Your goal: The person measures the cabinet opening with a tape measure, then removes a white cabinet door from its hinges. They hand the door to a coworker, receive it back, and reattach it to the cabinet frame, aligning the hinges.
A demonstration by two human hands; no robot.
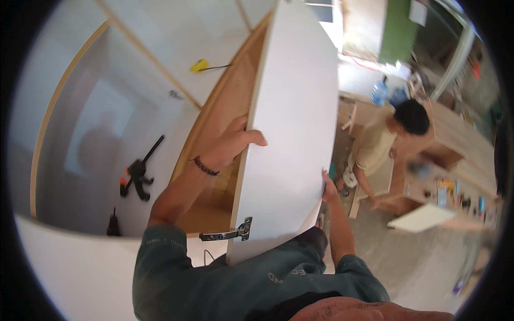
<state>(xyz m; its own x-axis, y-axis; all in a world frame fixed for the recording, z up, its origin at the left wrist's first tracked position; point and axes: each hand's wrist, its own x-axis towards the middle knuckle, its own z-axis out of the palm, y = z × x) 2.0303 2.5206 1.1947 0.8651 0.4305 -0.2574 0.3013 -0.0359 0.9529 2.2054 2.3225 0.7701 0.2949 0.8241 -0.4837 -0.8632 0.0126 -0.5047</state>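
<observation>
A long white cabinet door point(300, 96) stands tilted in front of me, held between both hands. My left hand point(235, 140) grips its left edge, thumb on the white face and fingers behind. On the opposite edge, lower down, my right hand point(329, 187) is closed round the board; part of its fingers is hidden. A metal hinge point(245, 229) is fixed near the door's lower left corner, its arm sticking out to the left. Behind the door is the wooden side of a cabinet point(225, 101), partly covered by my left arm.
Inside the white cabinet at left lie a black bar clamp point(138, 176), a dark drill-like tool point(113, 223) and a small metal hinge part point(175, 94). A yellow tape measure point(199, 66) rests farther up. At right, a person point(380, 139) works beside wooden cabinets point(455, 128) and a pale board point(423, 218).
</observation>
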